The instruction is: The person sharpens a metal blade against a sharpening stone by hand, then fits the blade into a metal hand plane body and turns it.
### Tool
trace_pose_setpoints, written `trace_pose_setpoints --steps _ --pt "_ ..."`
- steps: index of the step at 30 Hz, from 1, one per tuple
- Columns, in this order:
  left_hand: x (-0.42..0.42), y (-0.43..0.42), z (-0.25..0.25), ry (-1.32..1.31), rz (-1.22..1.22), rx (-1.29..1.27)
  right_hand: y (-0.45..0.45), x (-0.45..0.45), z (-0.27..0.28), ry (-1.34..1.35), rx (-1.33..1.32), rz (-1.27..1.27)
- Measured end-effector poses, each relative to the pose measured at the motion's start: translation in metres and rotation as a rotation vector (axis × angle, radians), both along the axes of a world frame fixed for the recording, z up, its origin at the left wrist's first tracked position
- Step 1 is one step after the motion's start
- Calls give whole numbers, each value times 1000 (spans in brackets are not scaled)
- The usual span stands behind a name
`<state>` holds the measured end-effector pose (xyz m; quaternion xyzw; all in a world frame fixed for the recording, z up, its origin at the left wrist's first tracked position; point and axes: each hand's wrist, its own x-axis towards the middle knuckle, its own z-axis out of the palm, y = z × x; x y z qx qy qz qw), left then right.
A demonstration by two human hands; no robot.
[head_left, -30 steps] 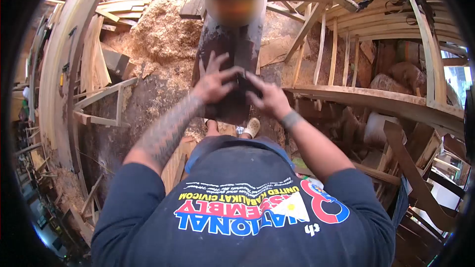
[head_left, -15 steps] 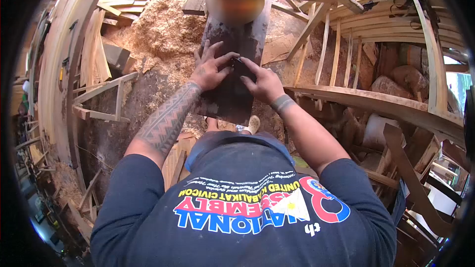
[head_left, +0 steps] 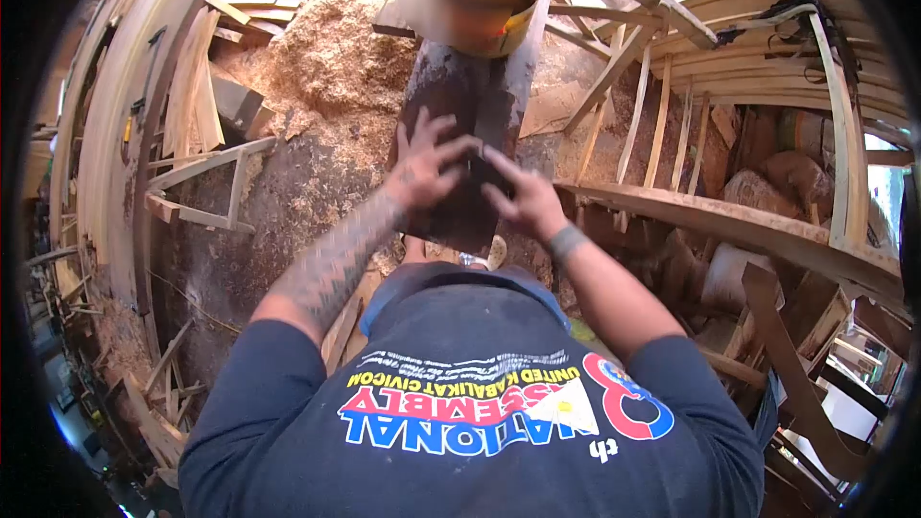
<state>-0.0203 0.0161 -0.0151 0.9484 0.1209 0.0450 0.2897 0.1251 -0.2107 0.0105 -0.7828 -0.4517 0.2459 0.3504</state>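
A long dark-stained plank (head_left: 443,88) runs away from my body. Above its surface, my left hand (head_left: 422,169) has its fingers spread and slightly smeared by motion. Opposite it, my right hand (head_left: 528,197) has the index finger stretched out and the thumb apart from it. The two index fingertips nearly meet over the plank; a tiny dark spot shows between them, too small to name. Beyond my hands, a yellow bucket (head_left: 521,36) stands on the far part of the plank, its inside stained orange-brown and its left side blurred.
Wood shavings (head_left: 331,58) are heaped left of the plank. A wooden frame (head_left: 235,187) lies on the dirty floor at left, near tall timber boards (head_left: 158,125). On the right stands a ribbed wooden structure (head_left: 739,58) with a long beam (head_left: 710,216) along its lower side.
The view has shifted, so the plank and bucket sit lower and further right. My fingertips have come slightly apart, and the small dark thing between them shows less clearly.
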Motion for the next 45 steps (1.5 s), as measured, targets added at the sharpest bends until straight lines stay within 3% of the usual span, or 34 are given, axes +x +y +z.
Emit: trace_pose_setpoints --steps 1,2,4,8,11,12,14,16,21,26,31,34,38,41,44,45 --pt "13 15 1 -73 22 114 18 6 9 -7 -56 -39" --pt "25 30 10 -66 38 9 36 13 18 -23 -110 -73" --pt "20 24 6 -94 53 71 27 10 4 16 -19 -57" --pt "-13 -23 11 57 -7 -39 -22 -12 -2 3 102 4" --pt "19 21 4 -31 33 125 27 7 6 -3 21 -95" --pt "28 35 6 -34 25 -6 39 10 18 -14 -36 -107" --pt "16 14 3 -9 44 101 20 6 5 -33 1 -87" --pt "-10 -16 6 37 8 -31 -13 -7 1 -28 157 -19" --pt "29 32 -1 -45 40 63 37 10 16 12 -79 -132" --pt "-13 -24 11 35 17 -60 -20 -15 3 22 28 -56" --pt "28 32 6 -16 80 54 43 9 12 -44 -74 -119" --pt "32 38 13 82 60 119 42 11 16 -40 -89 -109" --pt "33 37 28 117 58 1 37 16 14 -65 -64 -64" --pt "32 31 58 225 -72 78 20 15 -1 158 158 -86" --pt "25 27 54 131 -277 -547 -14 0 16 1030 73 -203" --pt "18 10 57 125 -211 -1111 -26 -10 38 1369 52 -273"
